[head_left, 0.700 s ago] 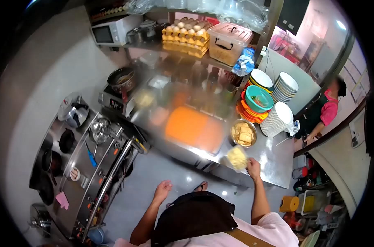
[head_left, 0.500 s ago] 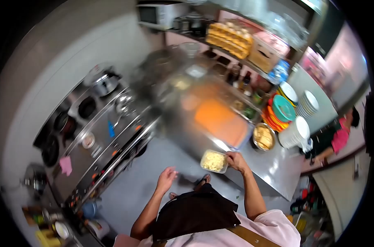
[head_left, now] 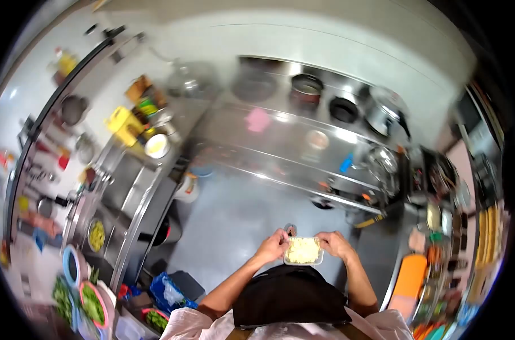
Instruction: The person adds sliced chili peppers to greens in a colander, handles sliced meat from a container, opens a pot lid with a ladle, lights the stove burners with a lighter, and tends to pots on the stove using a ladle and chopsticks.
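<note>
A clear square container of pale yellow, chopped-looking food is held level close in front of the dark apron. My left hand grips its left rim, with the fingers bent at the corner. On the other side my right hand pinches the right rim. Below the container lies the grey floor, and part of a foot in a sandal shows just above its far edge.
Ahead stands a steel stove counter with pans, a pressure cooker and a pink cloth. A sink is at the left, vegetable baskets at lower left. The prep counter with an orange board lies right.
The view has swung left, from the prep counter toward the stove and sink. My left hand has come to the container and taken hold; earlier only my right hand held it.
</note>
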